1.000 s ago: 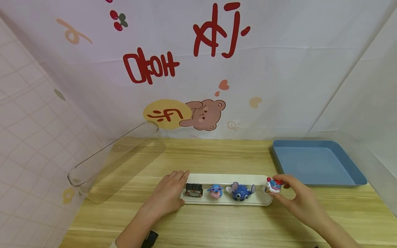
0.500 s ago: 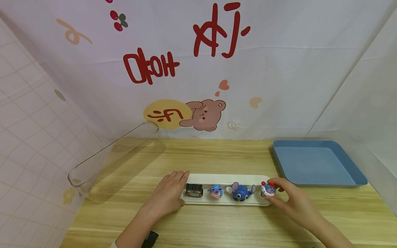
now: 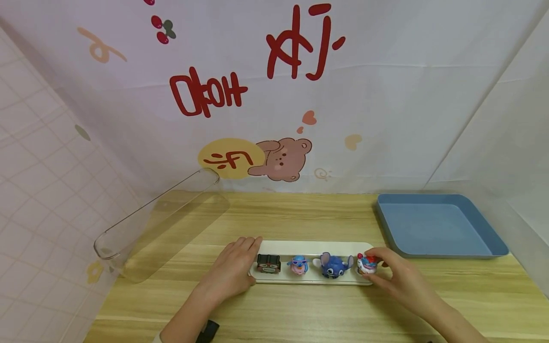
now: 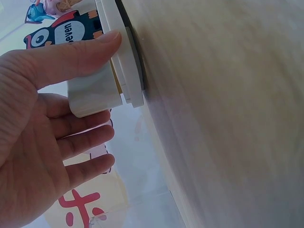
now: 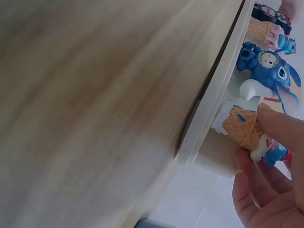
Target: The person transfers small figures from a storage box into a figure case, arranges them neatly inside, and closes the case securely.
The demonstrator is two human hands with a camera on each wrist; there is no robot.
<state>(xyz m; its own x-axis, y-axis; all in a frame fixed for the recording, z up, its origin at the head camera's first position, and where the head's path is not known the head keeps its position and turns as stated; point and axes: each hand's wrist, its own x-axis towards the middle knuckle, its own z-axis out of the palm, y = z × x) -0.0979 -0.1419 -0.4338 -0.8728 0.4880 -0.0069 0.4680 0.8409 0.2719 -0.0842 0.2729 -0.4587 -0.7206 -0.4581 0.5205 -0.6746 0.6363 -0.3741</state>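
Observation:
A long white display base (image 3: 317,247) lies on the wooden table with a row of toy figurines on it. My left hand (image 3: 233,267) holds its left end, thumb at the front edge and fingers behind. Beside that hand stands a dark blocky figurine (image 4: 76,29) with glasses. Then come a small blue-and-pink figurine (image 3: 298,265) in sunglasses and a larger big-eared blue figurine (image 3: 333,265). At the right end my right hand (image 3: 405,281) pinches a cone-shaped ice-cream figurine (image 5: 242,126) between thumb and fingers, its waffle part right at the base's surface.
A long clear plastic cover (image 3: 171,224) leans at the left, by the white tiled side sheet. A blue tray (image 3: 442,228) stands at the back right. Behind the table hangs a printed white cloth (image 3: 386,105). A black object (image 3: 208,331) shows near my left forearm.
My right hand has moved left and slightly down with the ice-cream figurine, from the base's right edge onto its right end. The left hand has kept its hold.

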